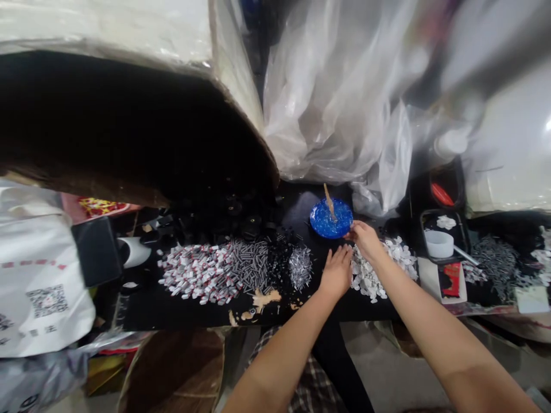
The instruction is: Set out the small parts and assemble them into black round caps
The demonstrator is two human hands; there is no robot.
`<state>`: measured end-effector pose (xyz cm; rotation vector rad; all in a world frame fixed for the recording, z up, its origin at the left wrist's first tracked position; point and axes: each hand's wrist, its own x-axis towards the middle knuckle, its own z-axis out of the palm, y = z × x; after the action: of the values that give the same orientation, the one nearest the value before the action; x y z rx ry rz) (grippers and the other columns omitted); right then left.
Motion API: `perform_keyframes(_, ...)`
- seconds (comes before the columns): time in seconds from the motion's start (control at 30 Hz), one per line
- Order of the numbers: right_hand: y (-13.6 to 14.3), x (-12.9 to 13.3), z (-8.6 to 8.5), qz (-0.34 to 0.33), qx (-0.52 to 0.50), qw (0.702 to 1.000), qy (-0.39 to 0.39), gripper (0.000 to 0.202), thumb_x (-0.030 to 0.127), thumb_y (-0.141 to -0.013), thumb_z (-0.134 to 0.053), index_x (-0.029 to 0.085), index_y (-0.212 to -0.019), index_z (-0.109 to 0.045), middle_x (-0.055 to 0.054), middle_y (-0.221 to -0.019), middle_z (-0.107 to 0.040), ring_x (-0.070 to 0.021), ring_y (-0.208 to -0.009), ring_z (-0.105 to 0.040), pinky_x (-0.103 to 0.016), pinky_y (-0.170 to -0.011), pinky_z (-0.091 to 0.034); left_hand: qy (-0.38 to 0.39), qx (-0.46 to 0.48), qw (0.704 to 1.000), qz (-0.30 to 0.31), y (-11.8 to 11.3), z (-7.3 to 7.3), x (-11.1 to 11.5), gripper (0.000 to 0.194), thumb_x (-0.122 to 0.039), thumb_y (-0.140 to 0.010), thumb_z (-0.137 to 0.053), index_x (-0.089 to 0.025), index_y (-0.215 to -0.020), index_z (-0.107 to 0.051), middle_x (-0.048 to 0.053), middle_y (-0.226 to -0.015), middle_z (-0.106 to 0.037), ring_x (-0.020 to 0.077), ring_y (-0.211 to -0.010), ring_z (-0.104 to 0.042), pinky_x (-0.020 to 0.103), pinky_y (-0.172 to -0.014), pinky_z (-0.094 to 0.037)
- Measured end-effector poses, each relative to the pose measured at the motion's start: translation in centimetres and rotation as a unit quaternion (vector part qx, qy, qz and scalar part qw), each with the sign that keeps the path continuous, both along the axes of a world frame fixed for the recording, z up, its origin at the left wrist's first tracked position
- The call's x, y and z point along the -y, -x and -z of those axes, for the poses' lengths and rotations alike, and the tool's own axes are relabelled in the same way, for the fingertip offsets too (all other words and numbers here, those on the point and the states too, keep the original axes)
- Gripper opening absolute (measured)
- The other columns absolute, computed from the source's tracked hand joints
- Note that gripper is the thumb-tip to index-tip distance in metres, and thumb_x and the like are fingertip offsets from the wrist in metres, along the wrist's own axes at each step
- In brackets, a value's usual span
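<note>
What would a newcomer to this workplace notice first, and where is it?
Probably the bright blue dish, with a tan stick leaning in it and the right hand at its right edge. Next, perhaps the heap of small white and red parts toward the left of the black table, then the translucent plastic beyond the dish.

Your right hand [364, 238] grips the rim of a blue dish [323, 228], a brown stick [329, 201] leaning in it, as your left hand [338, 272] lies palm down beside a heap of white pieces [365, 276] on the black tabletop [172, 314]. Leftward spread silvery pieces [300, 268], grey rods [251, 265] and red-trimmed white parts [198, 272]; clear plastic sheeting [327, 103] rises behind.
</note>
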<state>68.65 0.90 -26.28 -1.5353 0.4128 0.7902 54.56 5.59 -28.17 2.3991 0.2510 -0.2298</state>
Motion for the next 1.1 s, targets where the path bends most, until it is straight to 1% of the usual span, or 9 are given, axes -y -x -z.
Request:
perform_keyframes(0.07, 0.3, 0.2, 0.5, -0.003, -0.005, 1.000, -0.005, 0.007, 0.012, -0.087, -0.061, 0.013, -0.080, -0.061, 0.004, -0.063, -0.061, -0.0098, -0.056, -0.058, -0.023, -0.059, -0.050, -0.035, -0.001, 0.999, -0.009, 0.4, 0.1, -3.1, 0.044, -0.025, -0.097, -0.051, -0.016, -0.139, -0.048, 0.014, -0.146, -0.050, 0.0278, -0.138, -0.043, 0.056, -0.117, -0.029)
perform_keyframes(0.13, 0.6, 0.3, 0.8, -0.002, -0.006, 1.000, -0.009, 0.008, 0.013, -0.089, -0.060, 0.013, -0.081, -0.061, 0.004, -0.064, -0.060, -0.0094, -0.056, -0.058, -0.023, -0.059, -0.050, -0.072, -0.010, 0.997, -0.025, 0.7, 0.6, -6.6, 0.044, -0.021, -0.097, -0.047, -0.010, -0.139, -0.049, 0.018, -0.148, -0.048, 0.0304, -0.143, -0.034, 0.058, -0.119, -0.021)
perform_keyframes(0.27, 1.0, 0.6, 1.1, 0.011, -0.004, 1.000, -0.008, 0.010, 0.018, -0.092, -0.060, 0.013, -0.083, -0.060, 0.005, -0.064, -0.059, -0.0089, -0.057, -0.058, -0.023, -0.060, -0.050, -0.102, -0.013, 0.995, -0.008, 0.9, 1.4, -11.5, 0.049, -0.021, -0.095, -0.042, -0.012, -0.143, -0.047, 0.014, -0.154, -0.041, 0.0280, -0.147, -0.028, 0.051, -0.124, -0.011)
perform_keyframes(0.5, 3.6, 0.2, 2.3, 0.010, -0.008, 1.000, 0.024, 0.016, 0.026, -0.096, -0.059, 0.013, -0.088, -0.061, 0.004, -0.071, -0.061, -0.0084, -0.060, -0.059, -0.023, -0.060, -0.052, -0.102, -0.004, 0.993, -0.058, 2.2, 0.9, -14.6, 0.042, -0.023, -0.096, -0.038, -0.009, -0.128, -0.060, 0.017, -0.134, -0.062, 0.0305, -0.137, -0.045, 0.052, -0.122, -0.015)
perform_keyframes(0.63, 5.8, -0.3, 2.9, 0.010, -0.009, 0.999, 0.047, 0.018, 0.030, -0.097, -0.058, 0.013, -0.094, -0.062, 0.002, -0.076, -0.062, -0.0091, -0.063, -0.060, -0.024, -0.062, -0.054, -0.063, 0.028, 0.993, -0.098, 3.9, 0.1, -15.9, 0.040, -0.023, -0.097, -0.037, -0.012, -0.128, -0.059, 0.012, -0.135, -0.062, 0.0267, -0.135, -0.047, 0.049, -0.122, -0.021)
perform_keyframes(0.73, 6.4, -0.1, 2.8, 0.010, -0.010, 0.998, 0.061, 0.019, 0.030, -0.097, -0.058, 0.012, -0.102, -0.062, 0.000, -0.082, -0.065, -0.0110, -0.069, -0.064, -0.027, -0.067, -0.056, -0.016, 0.051, 0.990, -0.133, 6.7, -0.7, -15.4, 0.041, -0.028, -0.098, -0.035, -0.012, -0.129, -0.057, 0.013, -0.135, -0.061, 0.0244, -0.134, -0.049, 0.045, -0.119, -0.031)
perform_keyframes(0.87, 7.4, 1.0, 1.8, -0.001, -0.020, 0.997, 0.076, 0.026, 0.031, -0.097, -0.056, 0.013, -0.115, -0.059, -0.004, -0.094, -0.070, -0.0139, -0.077, -0.069, -0.031, -0.072, -0.057, 0.046, 0.043, 0.983, -0.170, 12.1, -1.4, -12.3, 0.043, -0.035, -0.099, -0.034, -0.013, -0.125, -0.059, 0.015, -0.127, -0.065, 0.0262, -0.121, -0.060, 0.046, -0.106, -0.048)
perform_keyframes(0.97, 10.3, 1.7, 0.1, -0.030, -0.018, 0.995, 0.092, 0.030, 0.040, -0.097, -0.051, 0.017, -0.112, -0.062, -0.007, -0.095, -0.073, -0.0156, -0.072, -0.071, -0.030, -0.066, -0.057, 0.079, 0.024, 0.982, -0.168, 15.6, -2.0, -9.0, 0.041, -0.037, -0.098, -0.035, -0.015, -0.120, -0.062, 0.014, -0.118, -0.069, 0.0265, -0.112, -0.065, 0.047, -0.098, -0.054)
perform_keyframes(1.1, 13.4, 3.0, -3.2, -0.130, 0.036, 0.987, 0.089, 0.035, 0.051, -0.088, -0.058, 0.020, -0.096, -0.072, -0.006, -0.082, -0.075, -0.0202, -0.067, -0.071, -0.036, -0.068, -0.057, 0.155, -0.027, 0.972, -0.174, 19.2, -3.1, -5.6, 0.040, -0.038, -0.098, -0.037, -0.021, -0.126, -0.058, 0.010, -0.129, -0.065, 0.0254, -0.121, -0.061, 0.047, -0.100, -0.054)
